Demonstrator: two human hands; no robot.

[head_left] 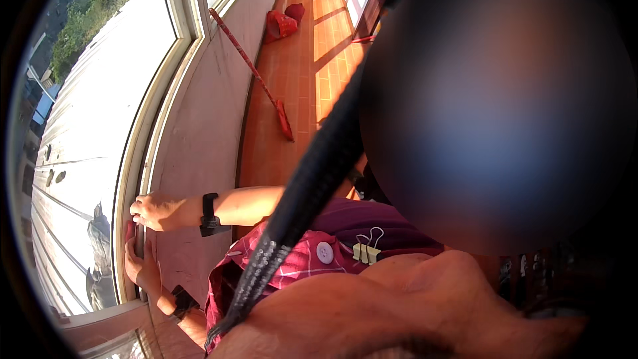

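- Window frame (136, 153): cream-white, with a thin dark seal line along the glass edge.
- Wall (199, 126) below the window: pale pinkish-beige, plain.
- Floor (299, 86): orange-red tiles in a grid pattern, crossed by bright sunlit bands.
- Broom (256, 76): red handle with pale speckles, red head.
- Baskets (282, 23) at the far end: red.
- Shirt (292, 259): dark pink-magenta with a thin white check; one white button.
- Binder clip (365, 249): pale yellow body, silver wire arms.
- Wrist bands (209, 216): black, one on each arm.
- Strap (306, 186): black, with rows of small grey dots on its lower part.
- Roof (86, 113) outside: pale grey-white, ribbed lines.
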